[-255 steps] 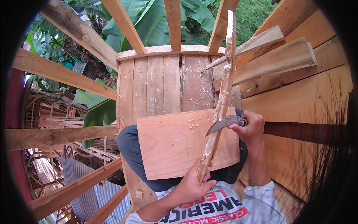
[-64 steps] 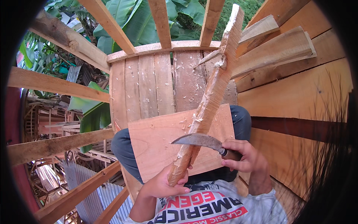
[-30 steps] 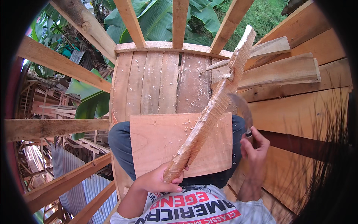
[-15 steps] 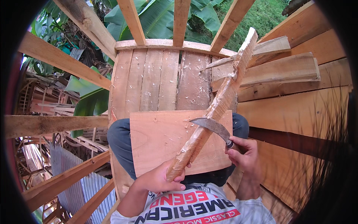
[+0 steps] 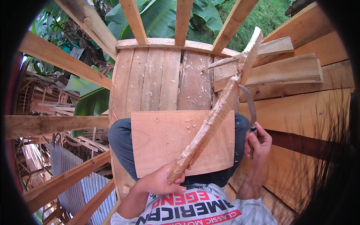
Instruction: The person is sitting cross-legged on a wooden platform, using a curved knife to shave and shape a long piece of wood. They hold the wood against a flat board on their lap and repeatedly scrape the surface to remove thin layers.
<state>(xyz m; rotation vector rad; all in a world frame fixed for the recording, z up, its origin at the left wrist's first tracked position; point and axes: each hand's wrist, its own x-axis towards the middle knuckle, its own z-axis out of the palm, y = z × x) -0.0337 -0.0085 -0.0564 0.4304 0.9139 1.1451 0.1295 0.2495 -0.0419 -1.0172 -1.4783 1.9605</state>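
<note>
My left hand [image 5: 164,178] is closed around the near end of a long, rough-hewn wooden stick [image 5: 208,129]. The stick slants up and to the right, with its pale cut tip far out over the planks. A small curved knife [image 5: 250,103] with a dark handle is gripped in my right hand [image 5: 259,141], to the right of the stick. Its blade tip is up beside the stick's notched part, and whether it touches the wood is hard to tell. Beneath the stick, a flat wooden board [image 5: 165,144] lies across my lap with a few shavings on it.
Wood shavings are scattered over the plank floor [image 5: 152,80] ahead. Several split wood pieces [image 5: 285,70] lie at the far right, against a plank wall [image 5: 300,112]. Wooden rails [image 5: 56,125] enclose the left and far sides, with banana leaves [image 5: 159,18] beyond.
My right hand and the curved knife have moved right and farther up along the stick, from its middle toward the notched part. The stick and my left hand have barely shifted.
</note>
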